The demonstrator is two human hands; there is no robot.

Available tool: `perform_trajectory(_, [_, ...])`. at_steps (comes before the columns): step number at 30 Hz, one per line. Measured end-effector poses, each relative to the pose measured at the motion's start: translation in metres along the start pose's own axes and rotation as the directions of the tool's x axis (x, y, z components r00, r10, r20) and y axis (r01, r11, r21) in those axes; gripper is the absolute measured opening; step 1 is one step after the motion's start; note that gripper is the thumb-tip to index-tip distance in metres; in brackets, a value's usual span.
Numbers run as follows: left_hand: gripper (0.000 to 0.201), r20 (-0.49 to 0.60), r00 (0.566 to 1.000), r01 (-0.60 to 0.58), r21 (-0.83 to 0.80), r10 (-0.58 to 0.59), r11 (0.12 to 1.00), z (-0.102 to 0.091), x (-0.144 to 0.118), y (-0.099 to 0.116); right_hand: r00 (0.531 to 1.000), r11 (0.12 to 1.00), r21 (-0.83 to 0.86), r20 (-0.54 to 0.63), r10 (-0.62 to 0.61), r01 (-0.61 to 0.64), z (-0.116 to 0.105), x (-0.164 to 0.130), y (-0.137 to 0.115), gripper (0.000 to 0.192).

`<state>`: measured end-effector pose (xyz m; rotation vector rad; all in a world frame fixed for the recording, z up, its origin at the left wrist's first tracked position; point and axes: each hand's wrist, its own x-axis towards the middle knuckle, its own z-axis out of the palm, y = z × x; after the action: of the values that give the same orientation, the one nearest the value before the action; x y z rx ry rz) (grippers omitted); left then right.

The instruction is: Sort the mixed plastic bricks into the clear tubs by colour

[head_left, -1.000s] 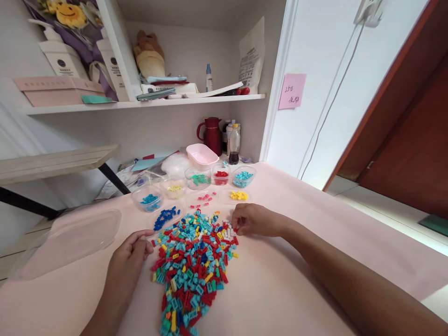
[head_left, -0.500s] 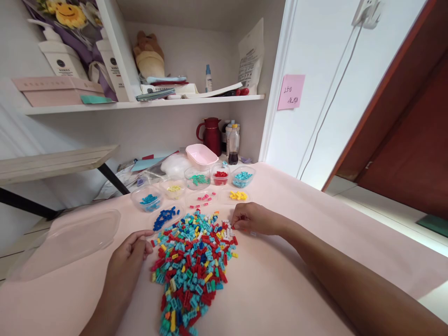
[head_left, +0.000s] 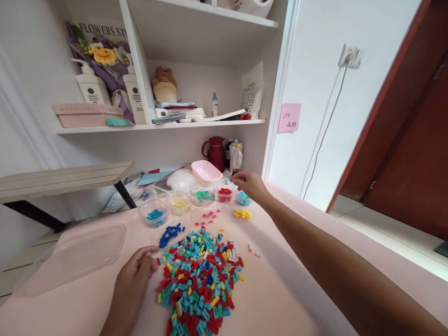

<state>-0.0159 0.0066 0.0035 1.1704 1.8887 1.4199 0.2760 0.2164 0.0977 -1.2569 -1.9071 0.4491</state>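
A long heap of small toy building bricks (head_left: pixel 199 280), mostly red and light blue, lies on the pink tabletop. My left hand (head_left: pixel 135 275) rests at the heap's left edge, its index finger stretched out and the thumb apart from it, with no brick visible between them. My right hand (head_left: pixel 250 185) is held over the back row of tubs, fingertips pinched. What they hold, if anything, is hidden. Below it are the tub of red bricks (head_left: pixel 224 194) and the tub of light blue bricks (head_left: pixel 244 199). Two loose bricks (head_left: pixel 258 255) lie right of the heap.
Other clear tubs hold green bricks (head_left: pixel 203 195), pale yellow bricks (head_left: pixel 179 204), blue bricks (head_left: pixel 155 214), dark blue bricks (head_left: pixel 171 234), pink bricks (head_left: pixel 210 215) and yellow bricks (head_left: pixel 242 213). Behind stand a pink basin (head_left: pixel 206 171) and a red jug (head_left: pixel 216 155). A clear lid (head_left: pixel 91 247) lies left.
My right hand has moved from the heap's right edge, by the white bricks, away to the back tubs. My left hand stays beside the heap. The view has tilted upward.
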Motion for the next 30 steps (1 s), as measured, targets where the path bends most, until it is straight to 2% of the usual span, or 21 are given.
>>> perform_trajectory(3, [0.036,0.004,1.000,-0.008,-0.013,0.008,1.000,-0.001,0.001,-0.003,0.998,1.000,-0.005,-0.054,0.013,-0.013,0.009,0.023,-0.005,0.022])
perform_trajectory(7, [0.036,-0.015,1.000,-0.015,-0.049,0.014,0.999,-0.001,-0.001,-0.004,0.999,0.999,0.038,-0.027,0.021,-0.020,0.013,0.018,-0.004,0.026])
perform_trajectory(10, [0.035,-0.024,0.999,-0.026,-0.057,0.025,0.998,0.000,-0.002,-0.002,1.000,0.981,0.192,0.025,0.004,-0.009,0.012,-0.010,-0.005,0.030])
perform_trajectory(12, [0.034,-0.026,0.999,-0.022,-0.058,0.021,0.998,0.001,-0.002,-0.002,0.995,0.937,0.350,0.094,-0.024,-0.011,0.013,-0.035,-0.006,0.033])
perform_trajectory(14, [0.033,-0.020,1.000,-0.012,-0.055,0.011,0.998,0.001,-0.002,-0.002,0.986,0.906,0.422,0.162,-0.038,-0.034,0.015,-0.061,-0.005,0.037])
perform_trajectory(17, [0.032,-0.016,1.000,0.000,-0.041,0.000,0.999,0.001,-0.002,-0.001,0.963,0.913,0.397,0.268,-0.018,-0.094,0.019,-0.089,0.000,0.038])
perform_trajectory(20, [0.033,-0.029,1.000,0.004,-0.019,-0.004,1.000,0.001,-0.003,0.001,0.891,0.949,0.297,0.453,-0.042,-0.106,0.020,-0.101,0.006,0.031])
perform_trajectory(23, [0.035,-0.031,1.000,0.003,0.000,-0.003,1.000,0.001,-0.003,0.003,0.824,0.978,0.208,0.554,-0.121,0.003,0.017,-0.104,0.006,0.021])
perform_trajectory(27, [0.038,-0.036,0.999,0.007,0.037,-0.006,0.999,0.001,-0.002,0.004,0.818,0.965,0.119,0.513,-0.261,0.233,0.016,-0.105,0.002,0.018])
perform_trajectory(30, [0.038,-0.037,0.999,0.003,0.059,-0.001,0.998,0.000,-0.001,0.003,0.817,0.956,0.084,0.502,-0.284,0.280,0.017,-0.105,0.004,0.023])
